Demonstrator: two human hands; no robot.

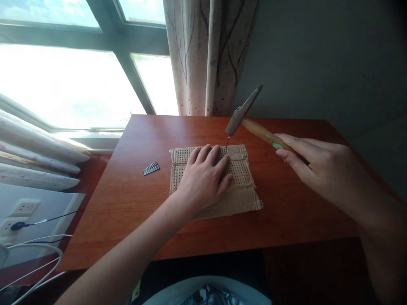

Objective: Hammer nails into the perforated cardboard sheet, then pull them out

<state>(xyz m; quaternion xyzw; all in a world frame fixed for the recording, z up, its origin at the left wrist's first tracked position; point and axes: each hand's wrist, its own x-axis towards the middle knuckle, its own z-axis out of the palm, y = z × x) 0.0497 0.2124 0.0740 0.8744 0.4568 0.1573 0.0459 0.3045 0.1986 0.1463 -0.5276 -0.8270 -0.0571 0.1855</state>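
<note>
A perforated wooden board lies on a piece of cardboard (pixel 241 199) on the reddish wooden table (pixel 133 199). My left hand (pixel 203 178) rests flat on the board (pixel 240 169), fingers spread, fingertips next to an upright nail (pixel 227 142) at the board's far edge. My right hand (pixel 318 167) grips the wooden handle of a hammer (pixel 243 112). The hammer's metal head sits on top of the nail.
A small bundle of loose nails (pixel 151 168) lies on the table left of the cardboard. A patterned curtain (pixel 206 55) and a window stand behind the table. A wall socket with a plugged cable (pixel 19 224) is at lower left.
</note>
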